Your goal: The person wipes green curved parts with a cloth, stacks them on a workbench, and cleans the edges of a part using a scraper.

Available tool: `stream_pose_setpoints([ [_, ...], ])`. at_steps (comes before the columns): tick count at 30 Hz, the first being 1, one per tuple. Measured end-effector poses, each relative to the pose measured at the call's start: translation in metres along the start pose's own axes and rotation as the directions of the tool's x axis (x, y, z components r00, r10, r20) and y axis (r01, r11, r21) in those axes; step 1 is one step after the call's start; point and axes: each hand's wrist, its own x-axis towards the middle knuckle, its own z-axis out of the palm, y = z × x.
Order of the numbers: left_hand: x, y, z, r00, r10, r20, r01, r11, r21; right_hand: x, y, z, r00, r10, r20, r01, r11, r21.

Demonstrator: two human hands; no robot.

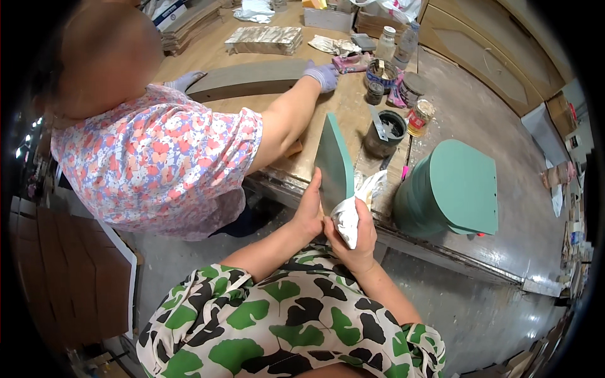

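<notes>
Leaf-print top (290, 315): nearest the camera, green and black leaves on a pale ground, worn by the person whose hands are raised in front of it.
Left hand (308, 206): clamped on the lower left of a green panel (346, 154), one digit pointing up along its side; the other fingers are mostly hidden.
Right hand (357, 244): fingers closed around a bunched white cloth (345, 222), at the panel's lower end.
Green panel: held on edge between the hands, tilted, near the front edge of the bench (504, 142).
Green stack (463, 179): pieces with one rounded end, on the bench to the panel's right.
Dark pot (381, 147): beyond the panel, a flat blade (378, 123) leaning in it, a labelled jar (420, 118) beside it.
Co-worker (170, 164): at the left in a floral shirt, gloved right hand (323, 75) by one end of a curved grey piece (252, 79), the other glove (183, 82) at its far end.
Back of the bench: a streaked block (265, 40) and a clear bottle (406, 47).
</notes>
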Motion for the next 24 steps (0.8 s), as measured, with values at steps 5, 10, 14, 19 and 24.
stream_pose_setpoints([
  [5,0.004,-0.009,-0.010,0.993,-0.056,-0.102,0.060,0.997,0.038,-0.012,0.015,-0.023,0.947,-0.136,0.291,0.130,0.991,0.039],
  [10,0.008,-0.012,-0.016,0.946,-0.243,0.216,0.294,0.922,-0.253,-0.014,0.013,-0.042,0.966,0.007,0.258,-0.022,0.998,0.056],
  [14,0.002,-0.009,-0.010,0.902,-0.307,0.303,0.391,0.878,-0.275,-0.030,0.022,-0.053,0.973,0.122,0.195,-0.126,0.992,0.007],
  [19,0.001,-0.005,-0.007,0.846,-0.337,0.414,0.453,0.864,-0.221,-0.042,0.028,-0.055,0.938,0.309,0.156,-0.317,0.948,0.028],
  [24,0.002,-0.015,-0.004,0.698,-0.425,0.576,0.609,0.775,-0.166,-0.045,0.030,-0.051,0.922,0.352,0.158,-0.360,0.933,0.024],
])
